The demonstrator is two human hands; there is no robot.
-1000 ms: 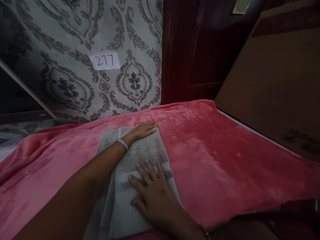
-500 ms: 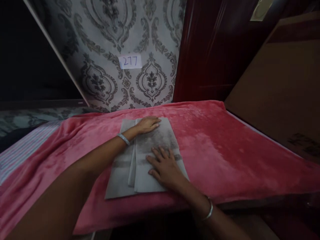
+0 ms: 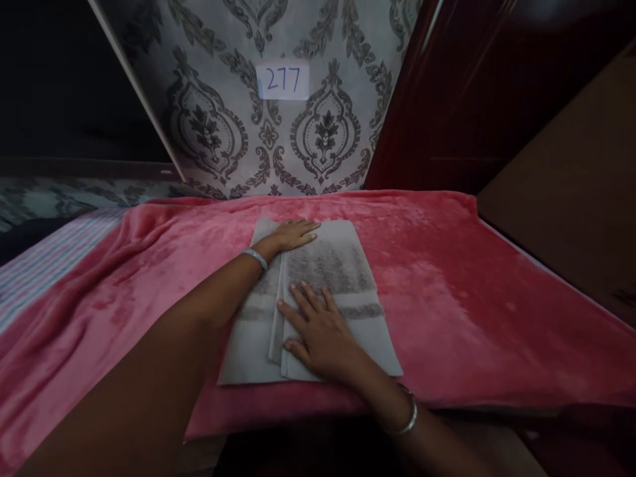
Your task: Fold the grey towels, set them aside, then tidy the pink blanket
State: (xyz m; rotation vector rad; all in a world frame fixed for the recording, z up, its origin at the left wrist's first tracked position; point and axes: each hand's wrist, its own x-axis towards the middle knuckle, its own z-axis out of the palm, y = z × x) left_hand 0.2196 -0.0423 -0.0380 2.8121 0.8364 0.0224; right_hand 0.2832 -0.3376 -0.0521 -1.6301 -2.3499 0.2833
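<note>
A flat grey folded sheet (image 3: 342, 265), which looks like paper or thin cloth, lies on the pink blanket (image 3: 422, 318). Darker smudged bands cross it, and its layers overlap along a lengthwise fold left of the middle. My left hand (image 3: 297, 233) rests flat near the sheet's far edge, fingers pointing right. Closer to me, my right hand (image 3: 318, 331) lies palm down with fingers spread on the sheet's upper layer. Neither hand grips anything. A bracelet circles each wrist.
Behind the blanket rises a patterned wall (image 3: 213, 132) with a paper label (image 3: 283, 79) reading 277. A dark screen (image 3: 74, 86) stands at the left, a dark red panel (image 3: 462, 99) and a brown board (image 3: 571, 172) at the right. Striped cloth (image 3: 59, 252) shows at far left.
The view has tilted down and shifted, so the wall label appears higher. My right hand has slid slightly left across the sheet; my left hand stays near the far edge.
</note>
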